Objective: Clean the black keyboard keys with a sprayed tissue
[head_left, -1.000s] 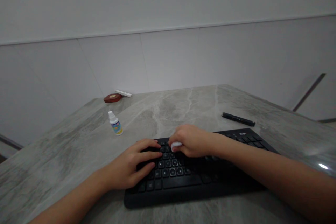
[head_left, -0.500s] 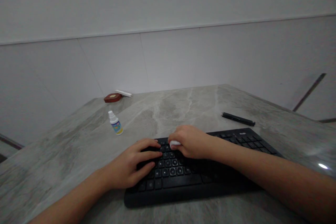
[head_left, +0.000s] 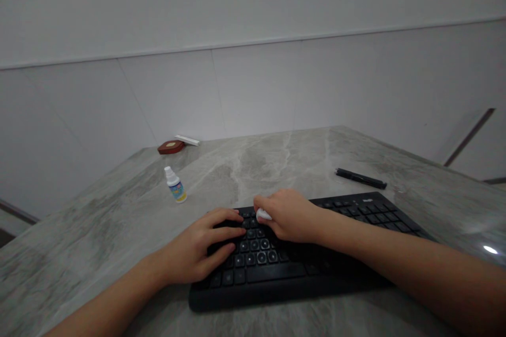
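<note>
Where the table (head_left: 261, 160) comes closest to the seated-side edge of view, the keyboard (head_left: 276, 292) lies flat, its right part crossed by the person's right forearm. The left hand (head_left: 200, 250) rests palm down at the keyboard's left end, fingers loosely spread over the keys, clasping nothing. The right hand (head_left: 291, 216), curled over the upper rows, has a small white wad (head_left: 263, 214) pinched between thumb and fingers; its material cannot be told, as the grip hides part of it. Beyond the keyboard, to the left, stands a white bottle (head_left: 176, 188) with a blue and yellow label. To the right, apart from the keyboard, lies a black pen (head_left: 361, 178). Farther off, near the wall (head_left: 256, 84), are a red-brown case (head_left: 171, 147) and, just beside it, a white strip (head_left: 187, 140).
</note>
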### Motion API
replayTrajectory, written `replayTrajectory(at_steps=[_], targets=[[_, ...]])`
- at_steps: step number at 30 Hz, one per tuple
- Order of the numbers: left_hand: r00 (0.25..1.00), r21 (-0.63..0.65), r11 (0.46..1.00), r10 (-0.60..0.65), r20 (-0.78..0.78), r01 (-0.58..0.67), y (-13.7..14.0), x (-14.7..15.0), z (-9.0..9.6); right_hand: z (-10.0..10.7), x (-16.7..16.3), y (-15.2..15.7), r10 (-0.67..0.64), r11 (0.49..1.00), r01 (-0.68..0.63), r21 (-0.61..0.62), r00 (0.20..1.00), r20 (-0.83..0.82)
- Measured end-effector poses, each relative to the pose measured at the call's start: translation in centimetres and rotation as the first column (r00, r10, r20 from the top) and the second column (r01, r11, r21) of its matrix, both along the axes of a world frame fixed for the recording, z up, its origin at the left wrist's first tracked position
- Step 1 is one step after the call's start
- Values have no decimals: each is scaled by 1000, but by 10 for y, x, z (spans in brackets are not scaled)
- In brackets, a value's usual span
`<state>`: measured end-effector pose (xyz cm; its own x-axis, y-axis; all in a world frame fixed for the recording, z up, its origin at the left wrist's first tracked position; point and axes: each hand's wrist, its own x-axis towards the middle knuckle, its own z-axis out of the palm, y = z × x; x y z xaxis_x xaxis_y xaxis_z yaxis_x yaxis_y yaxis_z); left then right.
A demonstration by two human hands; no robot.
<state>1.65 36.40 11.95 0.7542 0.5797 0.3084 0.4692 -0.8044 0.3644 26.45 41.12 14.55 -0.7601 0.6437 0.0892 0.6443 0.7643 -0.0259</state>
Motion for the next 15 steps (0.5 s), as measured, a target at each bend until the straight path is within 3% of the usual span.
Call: replayTrajectory(at_steps=[6, 10, 15], targets=[[1000, -5, 1000, 9, -9, -9, 0, 0, 0, 7, 2, 0, 43, 997, -39, -66, 997, 58], [1000, -11, 1000, 5, -21, -5, 0, -1, 0, 8, 2, 0, -23, 998, 27, -61, 997, 70], [999, -25, 1000, 13, -31, -14, 0, -1, 0, 26, 13, 1, -22, 992, 20, -123, 1000, -17]])
